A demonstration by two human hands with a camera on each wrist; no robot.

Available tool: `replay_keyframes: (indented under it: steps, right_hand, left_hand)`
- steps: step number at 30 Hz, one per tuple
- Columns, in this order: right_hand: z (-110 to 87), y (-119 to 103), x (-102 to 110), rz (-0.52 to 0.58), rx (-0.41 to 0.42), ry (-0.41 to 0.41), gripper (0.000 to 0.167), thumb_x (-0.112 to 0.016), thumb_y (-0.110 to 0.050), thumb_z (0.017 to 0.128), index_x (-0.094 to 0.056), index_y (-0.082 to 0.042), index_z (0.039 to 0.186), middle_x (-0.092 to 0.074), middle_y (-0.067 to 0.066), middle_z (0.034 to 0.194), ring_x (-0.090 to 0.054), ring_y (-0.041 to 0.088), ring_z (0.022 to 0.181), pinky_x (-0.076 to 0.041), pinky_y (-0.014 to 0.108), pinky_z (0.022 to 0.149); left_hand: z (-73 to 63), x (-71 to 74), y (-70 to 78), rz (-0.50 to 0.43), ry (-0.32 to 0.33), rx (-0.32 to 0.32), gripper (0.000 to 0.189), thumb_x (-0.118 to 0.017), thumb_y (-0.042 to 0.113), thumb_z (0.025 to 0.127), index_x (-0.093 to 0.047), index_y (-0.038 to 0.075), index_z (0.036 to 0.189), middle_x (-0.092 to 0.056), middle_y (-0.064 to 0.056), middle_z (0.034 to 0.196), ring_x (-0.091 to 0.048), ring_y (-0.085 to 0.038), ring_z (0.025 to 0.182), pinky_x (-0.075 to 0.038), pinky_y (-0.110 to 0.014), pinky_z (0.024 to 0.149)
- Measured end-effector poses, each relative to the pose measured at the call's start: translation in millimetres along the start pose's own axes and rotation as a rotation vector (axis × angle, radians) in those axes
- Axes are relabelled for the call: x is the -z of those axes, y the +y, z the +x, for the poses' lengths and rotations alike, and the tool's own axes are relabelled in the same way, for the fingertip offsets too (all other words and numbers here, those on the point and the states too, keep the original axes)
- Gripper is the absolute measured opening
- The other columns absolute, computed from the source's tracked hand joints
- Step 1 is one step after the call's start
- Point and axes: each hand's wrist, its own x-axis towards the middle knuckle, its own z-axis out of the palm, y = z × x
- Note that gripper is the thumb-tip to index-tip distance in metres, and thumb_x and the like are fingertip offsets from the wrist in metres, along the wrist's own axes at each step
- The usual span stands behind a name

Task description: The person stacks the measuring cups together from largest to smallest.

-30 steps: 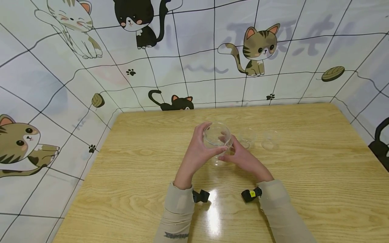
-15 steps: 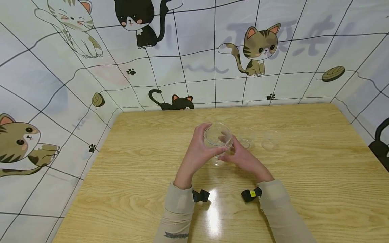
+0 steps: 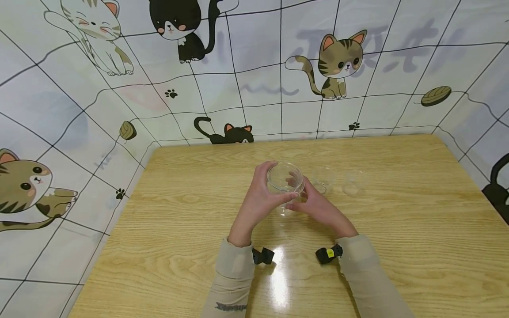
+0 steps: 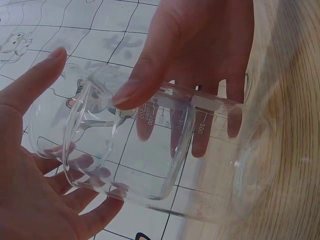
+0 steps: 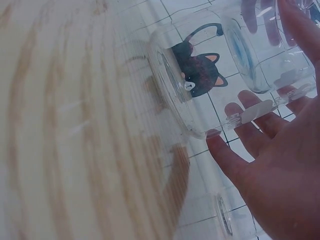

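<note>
Two clear glass beakers are nested upright in front of me, one part way down inside the other. My left hand [image 3: 258,192] is curled round the top of the inner beaker [image 3: 284,176], thumb at the near side and fingers at the far side. Below it, my right hand [image 3: 318,206] holds the outer beaker [image 4: 225,200] from the right, its thumb near my left thumb. Printed volume marks show through the glass in the left wrist view. The outer beaker's base [image 5: 172,85] is close over the wooden tabletop in the right wrist view.
Right of my hands, two small clear glass vessels stand on the wooden table [image 3: 179,229]: a nearer one [image 3: 323,185] and another [image 3: 353,187] farther right. A cat-patterned cloth [image 3: 258,88] hangs behind the table. A black object [image 3: 497,194] shows at the right edge.
The inner beaker's rim sits very slightly lower than a second ago. Both hands keep almost the same place and hold.
</note>
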Motion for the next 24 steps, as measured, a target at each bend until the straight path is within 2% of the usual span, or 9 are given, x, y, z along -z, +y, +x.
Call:
replay_keyframes:
  steps: [9,17,24]
  right_hand:
    - [0.5,0.2,0.3,0.012,0.001,-0.001,0.081,-0.065,-0.016,0.082,-0.012,-0.022,0.142,-0.025,0.012,0.142,-0.027,0.035,0.127,-0.033,0.052,0.093]
    - [0.1,-0.4,0.8,0.012,0.009,-0.005,0.084,-0.067,-0.024,0.081,-0.011,-0.024,0.143,-0.024,0.012,0.143,-0.028,0.033,0.126,-0.035,0.051,0.092]
    - [0.6,-2.0,0.4,-0.016,0.009,0.003,0.083,-0.066,-0.026,0.081,-0.011,-0.025,0.143,-0.027,0.012,0.141,-0.029,0.032,0.126,-0.034,0.050,0.093]
  left_hand:
    - [0.9,-1.5,-2.4,-0.004,-0.014,0.002,0.088,-0.073,0.056,0.060,-0.034,0.023,0.131,-0.028,0.008,0.133,-0.036,-0.017,0.121,-0.033,-0.041,0.095]
    - [1.0,-2.6,-4.8,0.042,-0.035,0.014,0.090,-0.074,0.056,0.059,-0.034,0.019,0.131,-0.027,0.006,0.134,-0.033,-0.013,0.120,-0.033,-0.040,0.096]
    - [0.8,-2.2,-3.7,0.055,-0.044,0.023,0.090,-0.075,0.054,0.059,-0.035,0.017,0.131,-0.026,0.005,0.136,-0.031,-0.013,0.122,-0.032,-0.040,0.096]
